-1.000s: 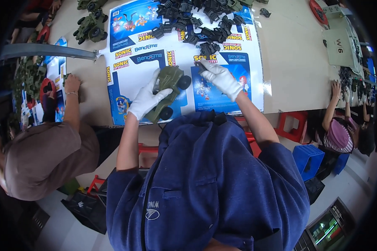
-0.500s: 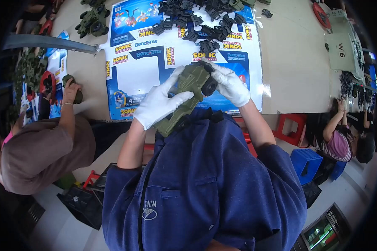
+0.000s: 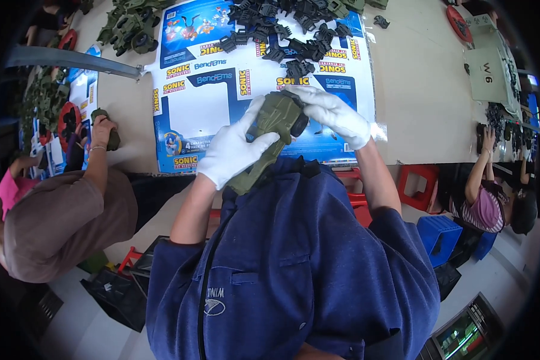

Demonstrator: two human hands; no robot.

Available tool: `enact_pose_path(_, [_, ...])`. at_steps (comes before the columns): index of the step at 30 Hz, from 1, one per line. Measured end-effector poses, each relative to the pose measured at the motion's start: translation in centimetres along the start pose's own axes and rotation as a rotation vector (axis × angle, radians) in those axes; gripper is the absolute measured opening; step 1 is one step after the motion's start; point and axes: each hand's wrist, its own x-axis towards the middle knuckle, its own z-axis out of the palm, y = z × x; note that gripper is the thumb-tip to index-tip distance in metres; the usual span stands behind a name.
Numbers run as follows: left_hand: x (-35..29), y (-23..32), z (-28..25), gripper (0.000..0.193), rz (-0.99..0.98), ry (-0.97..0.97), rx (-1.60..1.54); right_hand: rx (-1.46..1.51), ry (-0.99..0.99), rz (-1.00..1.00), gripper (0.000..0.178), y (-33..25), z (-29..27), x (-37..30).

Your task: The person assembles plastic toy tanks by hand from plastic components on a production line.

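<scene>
A dark green toy military truck [image 3: 275,114] is held at a slant in front of my chest, its front end pointing away from me. My left hand [image 3: 234,147], in a white glove, is closed around its middle, with the thumb across the top. My right hand [image 3: 336,114], also gloved in white, grips the front end beside a black wheel [image 3: 300,125]; its fingers reach over the far edge. What lies under those fingers is hidden. The truck's rear end hangs close to my blue jacket [image 3: 294,240].
Beyond my hands a pile of small black plastic parts [image 3: 300,45] lies on a printed sheet [image 3: 198,114]. Several green toy vehicles [image 3: 132,33] sit at the far left. A grey metal bar [image 3: 72,60] juts over the table. Co-workers [image 3: 72,222] sit on both sides.
My right hand has shifted slightly right and turned, its fingers straighter over the truck's front end. The truck has tilted a little, showing less of its wheel. My left hand keeps its hold.
</scene>
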Motion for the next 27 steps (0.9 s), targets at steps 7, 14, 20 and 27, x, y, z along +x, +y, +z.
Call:
enact_pose_path(7, [2.2,0.6,2.0,0.093,0.041,0.08,-0.339,-0.361,0.236,-0.045,0.096,-2.6,0.8,1.6])
enact_pose_path(14, [4.8,-0.6,5.2,0.042,0.428,0.434,-0.623,-0.341,0.257,-0.126,0.104,-2.0,3.0,0.3])
enact_pose_path(20, [5.8,0.2,4.2,0.032,0.52,0.529,-0.488,-0.067,0.412,-0.25,0.087,-1.9,5.7,1.0])
enact_pose_path(27, [5.7,-0.2,4.0,0.024,0.552,0.538,-0.489,-0.287,0.664,-0.303,0.05,-0.5,7.7,1.7])
